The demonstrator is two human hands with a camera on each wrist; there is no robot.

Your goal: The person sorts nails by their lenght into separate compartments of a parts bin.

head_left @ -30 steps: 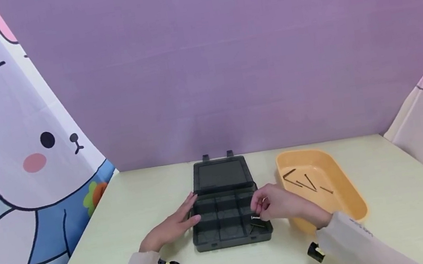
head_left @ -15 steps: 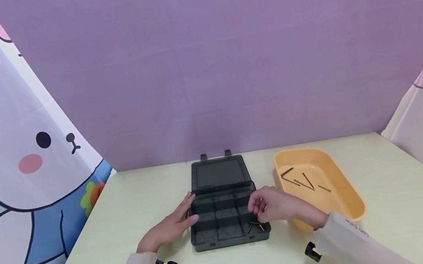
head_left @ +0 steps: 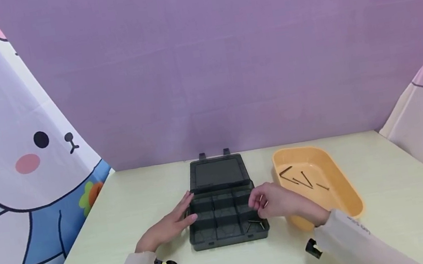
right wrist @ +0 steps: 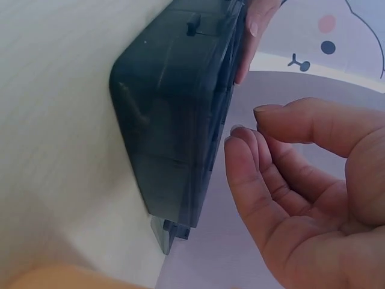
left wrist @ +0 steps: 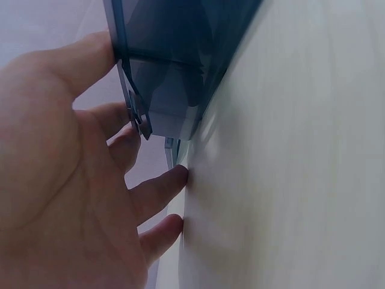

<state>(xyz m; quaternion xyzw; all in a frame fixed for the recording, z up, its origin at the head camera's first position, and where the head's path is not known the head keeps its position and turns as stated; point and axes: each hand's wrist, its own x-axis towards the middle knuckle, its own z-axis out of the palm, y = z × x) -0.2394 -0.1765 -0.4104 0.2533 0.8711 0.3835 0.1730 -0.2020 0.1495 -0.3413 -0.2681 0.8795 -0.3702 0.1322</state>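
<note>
A dark see-through compartment box (head_left: pixel 230 242) stands on the table, its lid (head_left: pixel 219 172) folded back. My left hand (head_left: pixel 168 227) rests at the box's left side, fingers extended; in the left wrist view its thumb and fingertips touch the box's side and lower fingers touch the tabletop. Above the near right compartment hovers my right hand (head_left: pixel 275 202), fingers loosely bent. In the right wrist view, the right hand (right wrist: pixel 313 180) has a gap between thumb and fingertips and holds nothing. Several thin screws (head_left: pixel 255 221) lie in that compartment, partly under the hand.
A yellow tray (head_left: pixel 346 200) stands right of the box, with several long thin screws (head_left: pixel 305 178) lying in it; the right forearm crosses its near left part. A purple cloth (head_left: pixel 202 69) hangs behind the table.
A shiny screw beneath my right fingertips one second ago now lies in the near right compartment. My left hand has stayed against the box. The head view has shifted slightly.
</note>
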